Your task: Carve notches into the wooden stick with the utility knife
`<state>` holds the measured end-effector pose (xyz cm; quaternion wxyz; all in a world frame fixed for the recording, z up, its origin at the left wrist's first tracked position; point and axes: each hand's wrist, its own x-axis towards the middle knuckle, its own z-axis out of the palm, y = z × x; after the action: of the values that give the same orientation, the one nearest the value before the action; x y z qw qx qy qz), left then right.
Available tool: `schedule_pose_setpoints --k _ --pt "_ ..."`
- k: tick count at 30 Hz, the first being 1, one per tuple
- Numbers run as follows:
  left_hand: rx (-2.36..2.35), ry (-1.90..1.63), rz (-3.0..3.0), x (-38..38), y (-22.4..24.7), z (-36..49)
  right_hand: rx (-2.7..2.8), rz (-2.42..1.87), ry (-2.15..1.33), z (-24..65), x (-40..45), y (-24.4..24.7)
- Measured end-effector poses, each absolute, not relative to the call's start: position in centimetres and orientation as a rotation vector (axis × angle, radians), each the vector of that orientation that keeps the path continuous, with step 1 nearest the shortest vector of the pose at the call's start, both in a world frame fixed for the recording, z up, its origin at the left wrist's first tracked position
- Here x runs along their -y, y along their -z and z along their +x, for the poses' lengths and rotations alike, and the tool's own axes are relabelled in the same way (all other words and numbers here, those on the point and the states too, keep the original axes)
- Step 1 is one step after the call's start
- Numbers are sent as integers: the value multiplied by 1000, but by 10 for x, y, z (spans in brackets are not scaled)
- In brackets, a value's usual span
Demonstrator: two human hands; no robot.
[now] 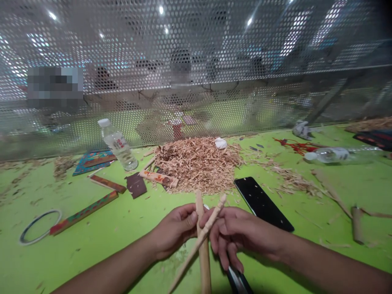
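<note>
Two pale wooden sticks cross between my hands over the green table. My left hand (179, 228) is closed around the upper part of the straight, plain stick (204, 261), thumb on its edge. The carved, tapered stick (196, 247) lies slantwise over it, its ringed end at the upper right beside my right hand (234, 232). Fingers of my right hand touch this carved stick, and the lower ones curl around a dark-handled tool (237, 279) pointing to the bottom edge; its far end is out of frame.
Beyond my hands lies a heap of wood shavings (199, 163). A black phone (263, 204) rests at right, a lying bottle (333, 155) behind. At left are a tilted bottle (119, 145), sanding strips (85, 212) and a tape ring (39, 226). Perforated metal (196, 102) closes off the back.
</note>
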<state>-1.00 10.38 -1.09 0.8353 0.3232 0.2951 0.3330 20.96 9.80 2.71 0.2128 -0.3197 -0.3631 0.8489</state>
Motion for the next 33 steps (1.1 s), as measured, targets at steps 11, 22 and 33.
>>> schedule_pose_setpoints --k 11,22,33 --pt "-622 -697 695 -104 10 -11 1094 -981 -2165 211 -102 -29" --pt "-621 -684 705 -105 10 -11 1095 -1059 -2139 213 -103 -34" --pt "-653 -680 688 -105 10 -12 1253 -1145 -1984 217 -105 -41"
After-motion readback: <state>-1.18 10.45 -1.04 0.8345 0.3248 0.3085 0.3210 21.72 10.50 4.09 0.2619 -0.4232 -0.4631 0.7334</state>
